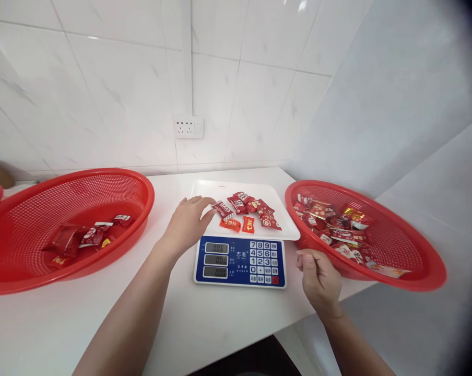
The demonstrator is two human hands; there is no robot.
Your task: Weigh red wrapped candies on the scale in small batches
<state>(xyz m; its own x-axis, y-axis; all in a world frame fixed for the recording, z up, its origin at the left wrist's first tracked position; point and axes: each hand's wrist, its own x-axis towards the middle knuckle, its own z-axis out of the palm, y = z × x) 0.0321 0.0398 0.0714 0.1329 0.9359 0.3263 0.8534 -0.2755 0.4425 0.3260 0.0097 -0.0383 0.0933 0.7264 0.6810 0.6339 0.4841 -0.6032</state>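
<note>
A blue-faced electronic scale (239, 261) stands on the white counter, and its white weighing pan (208, 190) carries several red wrapped candies (247, 209). My left hand (189, 222) reaches over the pan's left side with fingers stretched out, the fingertips touching the nearest candy (222, 209). My right hand (318, 277) hovers beside the scale's right edge, close to the right basket's rim. Its fingers are curled loosely, and whether they hold anything is hidden.
A large red mesh basket (114, 177) at left holds a few red candies (87, 235). Another red basket (416, 282) at right holds several candies (338, 224) and overhangs the counter's edge. A wall socket (188, 127) sits on the tiled wall behind.
</note>
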